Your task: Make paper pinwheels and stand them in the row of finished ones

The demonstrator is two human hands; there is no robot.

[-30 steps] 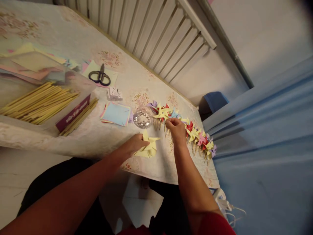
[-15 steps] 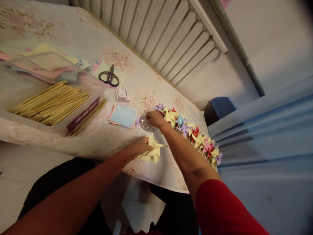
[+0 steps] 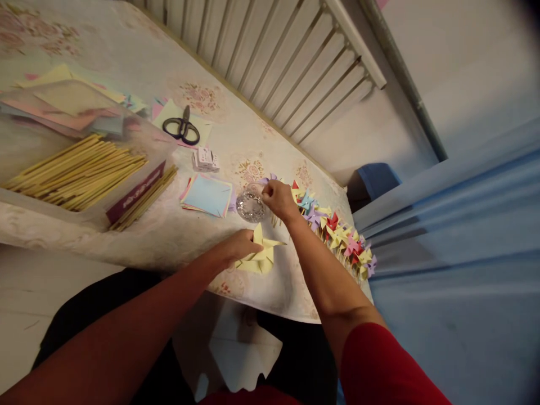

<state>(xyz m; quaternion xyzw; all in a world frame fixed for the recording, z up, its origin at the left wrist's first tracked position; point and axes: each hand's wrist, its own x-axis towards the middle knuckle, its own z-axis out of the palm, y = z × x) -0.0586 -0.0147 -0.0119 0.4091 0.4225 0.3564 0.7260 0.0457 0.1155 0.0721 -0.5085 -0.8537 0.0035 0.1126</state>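
Observation:
A yellow paper pinwheel (image 3: pixel 264 259) with folded points is pinched in my left hand (image 3: pixel 242 246), low over the near edge of the table. My right hand (image 3: pixel 279 199) is closed, fingertips together, just right of the rim of a clear round dish (image 3: pixel 250 206). Small shiny silver pieces lie in that dish. Whatever the right fingers hold is too small to make out. Beyond and to the right of this hand stands a row of finished pinwheels (image 3: pixel 333 222) in yellow, red, blue, pink and purple, on thin sticks.
Stacked paper squares (image 3: pixel 206 194) lie left of the dish, with small white boxes (image 3: pixel 205 160) and black-handled scissors (image 3: pixel 182 130) behind. A plastic bin (image 3: pixel 95 211) of wooden sticks (image 3: pixel 80 174) stands at the left. A metal rail (image 3: pixel 253 56) borders the table's far side; a blue curtain (image 3: pixel 455 270) hangs at right.
My right hand has come up out of the dish and shifted to its right side, fingers still pinched. The left hand keeps hold of the pinwheel. The view has shifted slightly.

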